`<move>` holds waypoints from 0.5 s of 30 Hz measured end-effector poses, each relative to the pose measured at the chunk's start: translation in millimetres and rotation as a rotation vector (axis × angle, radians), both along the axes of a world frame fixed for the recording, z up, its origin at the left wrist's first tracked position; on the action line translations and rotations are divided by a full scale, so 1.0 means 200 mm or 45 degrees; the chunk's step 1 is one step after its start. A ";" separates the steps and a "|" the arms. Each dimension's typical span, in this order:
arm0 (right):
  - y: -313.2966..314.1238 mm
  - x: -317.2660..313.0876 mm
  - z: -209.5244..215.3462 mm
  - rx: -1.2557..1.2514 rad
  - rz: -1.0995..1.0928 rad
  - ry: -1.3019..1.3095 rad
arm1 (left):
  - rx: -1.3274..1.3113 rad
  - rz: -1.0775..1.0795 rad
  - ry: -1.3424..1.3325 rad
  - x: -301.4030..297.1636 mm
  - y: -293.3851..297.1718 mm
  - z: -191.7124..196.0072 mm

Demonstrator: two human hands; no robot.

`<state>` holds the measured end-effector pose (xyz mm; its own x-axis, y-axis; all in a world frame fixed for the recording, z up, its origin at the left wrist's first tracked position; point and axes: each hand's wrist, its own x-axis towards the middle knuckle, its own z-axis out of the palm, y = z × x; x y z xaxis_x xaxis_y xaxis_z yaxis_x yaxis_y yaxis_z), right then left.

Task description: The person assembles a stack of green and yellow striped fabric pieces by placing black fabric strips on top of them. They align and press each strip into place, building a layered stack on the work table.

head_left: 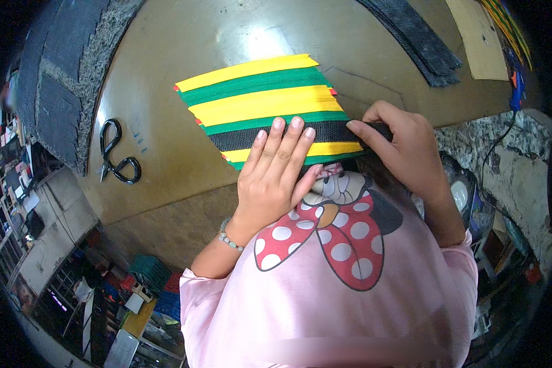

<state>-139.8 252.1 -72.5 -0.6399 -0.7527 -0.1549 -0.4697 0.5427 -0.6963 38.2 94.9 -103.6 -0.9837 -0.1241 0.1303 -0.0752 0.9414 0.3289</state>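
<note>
- By the left hand [275, 162], the striped stack [257, 101] of yellow and green strips is pressed from above; its four fingers are laid straight and nearly together, the thumb set apart.
- By the right hand [405, 138], the black strip [230, 141] is pinched near its right end between thumb and bent forefinger.
- Under the left fingertips, the black strip is crossed; most of the stack is spread just beyond them.
- Below the left fingers, a beaded bracelet [229, 238] is worn at the wrist, near the pink shirt [288, 313].
- Well left of the fingers, black-handled scissors [107, 156] are left lying on the table [165, 55].
- Beyond the right fingers, dark grey strips [411, 40] and a tan sheet [479, 40] are placed.
</note>
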 end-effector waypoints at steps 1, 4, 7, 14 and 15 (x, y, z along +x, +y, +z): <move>0.00 0.00 0.00 -0.031 0.010 0.020 | 0.000 0.002 0.002 0.00 0.00 0.00; 0.00 0.00 0.00 -0.023 0.029 0.015 | 0.010 0.001 0.011 0.00 0.00 -0.01; 0.00 -0.01 0.01 -0.022 0.032 -0.018 | 0.025 0.004 0.014 0.01 0.00 0.00; -0.01 0.00 -0.01 0.027 0.027 -0.001 | 0.030 0.004 0.047 0.00 -0.01 -0.01; -0.01 0.00 -0.01 0.029 0.034 0.018 | 0.026 0.003 0.049 0.00 -0.01 -0.01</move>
